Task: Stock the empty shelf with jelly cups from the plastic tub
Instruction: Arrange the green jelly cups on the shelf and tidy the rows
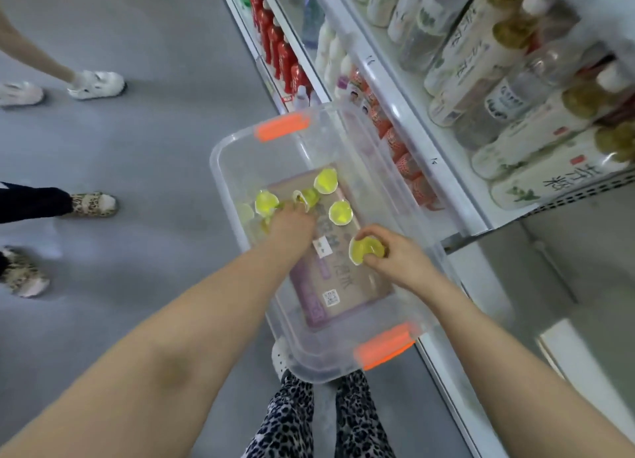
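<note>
Head view, looking down. A clear rectangular plastic tub (237, 141) with orange clip handles (283, 126) at its two short ends stands on the grey floor (154, 148), just beside a white shelving unit (409, 121). A flat brown cardboard sheet with purple print (338, 285) lies on the tub's bottom.

The right hand (400, 256) is inside the tub near its shelf-side wall. Its fingers and thumb are curled round one yellow-green jelly cup (360, 251), which is tilted with its white rim towards the tub's middle.

The left hand (292, 222) reaches deeper into the tub, palm down. Its fingertips meet a tipped jelly cup (307, 196) lying on its side; whether the fingers have closed on it cannot be told.

The loose jelly cups (341, 212) lie scattered over the far half of the cardboard, some near the left hand and others apart from it.

In the shelving unit, white-labelled drink bottles (515, 141) fill an upper level and red bottles (275, 45) stand further along. Below the white-labelled bottles lies a grey lower shelf (584, 251).

The wearer's leopard-print trousers (326, 420) show under the tub's near end. The feet of other persons, in white slippers (98, 84) and patterned slippers (92, 205), stand on the floor to the left.
</note>
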